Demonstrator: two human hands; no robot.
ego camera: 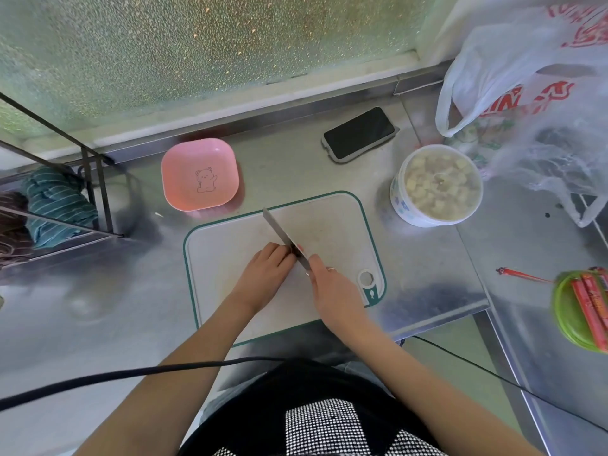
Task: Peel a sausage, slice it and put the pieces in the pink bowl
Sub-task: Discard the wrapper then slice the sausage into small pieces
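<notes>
While left hand point(269, 268) pins sausage point(298, 249), right hand point(332, 287) grips knife point(279, 233).

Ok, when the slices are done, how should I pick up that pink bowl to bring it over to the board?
Grip the pink bowl by its near rim, the edge facing the cutting board, thumb inside and fingers under. It is shallow, upright and empty, with rounded corners, so a straight side probably pinches better. The left hand is on that side, so it seems the natural one.

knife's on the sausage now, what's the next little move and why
Probably press the knife down to finish this slice: the right hand holds it over the sausage, the left hand steadies it, and the pink bowl is empty.
</notes>
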